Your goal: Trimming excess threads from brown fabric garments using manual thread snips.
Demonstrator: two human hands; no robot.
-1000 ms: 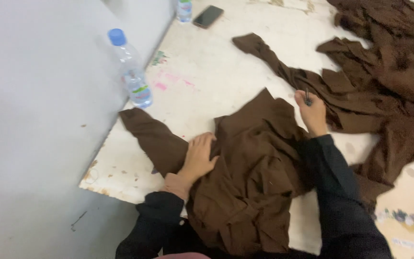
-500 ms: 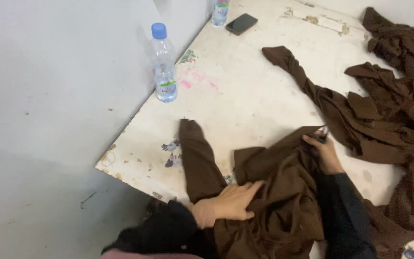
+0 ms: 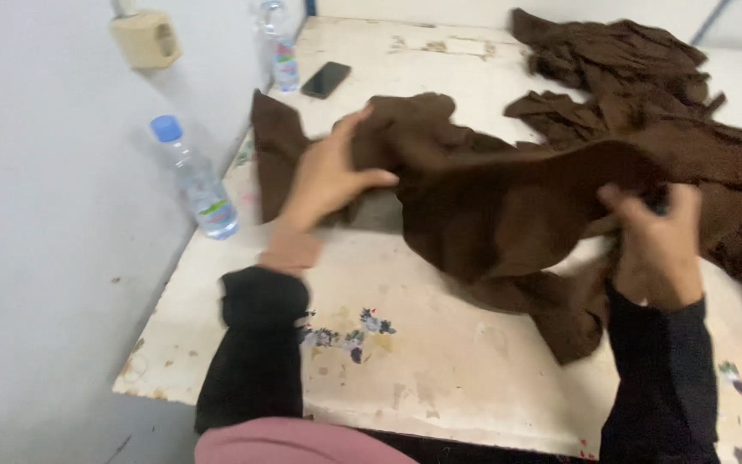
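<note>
Both hands lift a brown cloth [image 3: 508,202] above the paint-stained surface [image 3: 440,344], left hand [image 3: 328,176] and right hand [image 3: 654,245] fingers each pinching its folds, near a water bottle [image 3: 195,180] at the left edge.

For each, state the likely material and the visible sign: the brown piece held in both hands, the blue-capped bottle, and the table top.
Brown piece: seemingly soft matte woven or knit fabric; it drapes and creases between left hand and right hand.
Bottle: clear, probably plastic; see-through, ribbed.
Table top: hard board, painted off-white; chipped, stained.
</note>
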